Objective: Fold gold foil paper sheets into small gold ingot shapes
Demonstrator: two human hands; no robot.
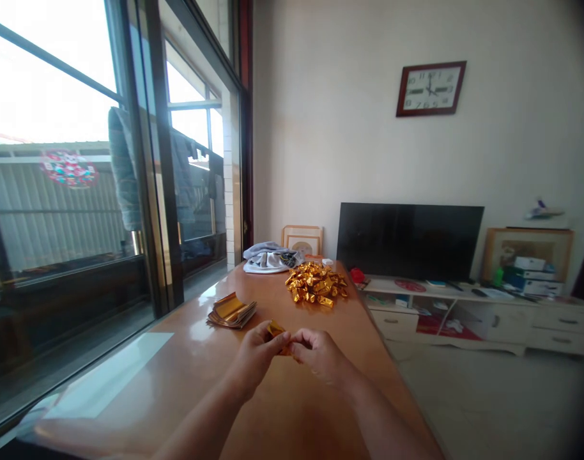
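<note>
Between my two hands, just above the table, is a small piece of gold foil paper (275, 328), partly folded. My left hand (260, 350) is closed on it, thumb on the near side. The fingers of my right hand (315, 351) pinch its right end, and my fingertips hide much of it. Ahead and to the left lies a stack of flat gold foil sheets (232, 310), the top one curling up. Farther off, a heap of folded gold foil pieces (315, 284) is piled near the table's right side.
The glossy brown table (196, 383) runs away from me beside a large window (57, 191). Grey and white cloth (271, 258) lies at its far end. Right of the table stands a white cabinet (392, 322) with a television (409, 239) above it.
</note>
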